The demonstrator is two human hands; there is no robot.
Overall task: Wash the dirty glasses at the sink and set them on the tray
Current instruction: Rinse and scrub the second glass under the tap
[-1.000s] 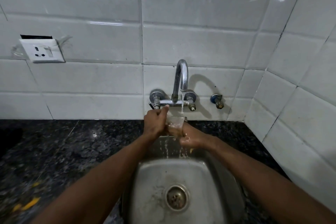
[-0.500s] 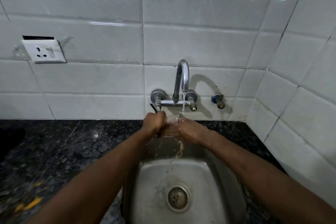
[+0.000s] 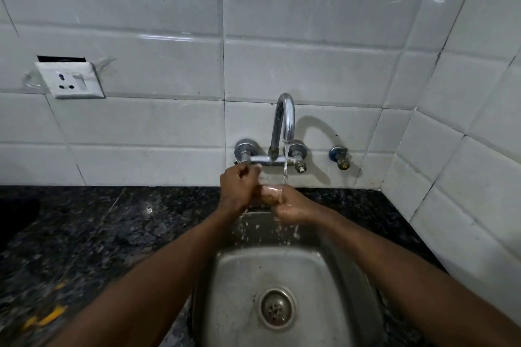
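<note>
Your left hand [image 3: 238, 187] & right hand [image 3: 293, 205] meet at 12 o'clock over the back edge of the sink [image 3: 349, 276], both wrapped round the clear glass [image 3: 270, 194]: left curled over its near-left side, right cupping it from below/right w/ fingers folded round. The glass sits between your palms, tilted, mostly hidden; only a wet, see-through patch shows. Water [image 3: 286, 160] runs from the chrome tap [image 3: 284, 121] straight down onto the glass & your right hand, then drips off into the basin. Drain [image 3: 276, 308] lies at 6 o'clock from the hands, basin around it bare steel w/ splash marks on the back wall. Small blue-capped valve [image 3: 339, 156] at 2 o'clock from the hands, well apart. Wall socket [image 3: 70, 80] at 10 o'clock, far off on the tiles. Counter [image 3: 98, 228] is dark speckled stone on both sides of the sink; yellow scraps [image 3: 46, 318], blurred, at 8 o'clock near the frame edge. White glossy tiles [image 3: 169, 31] cover the back & right walls, meeting in a corner at 2 o'clock.
</note>
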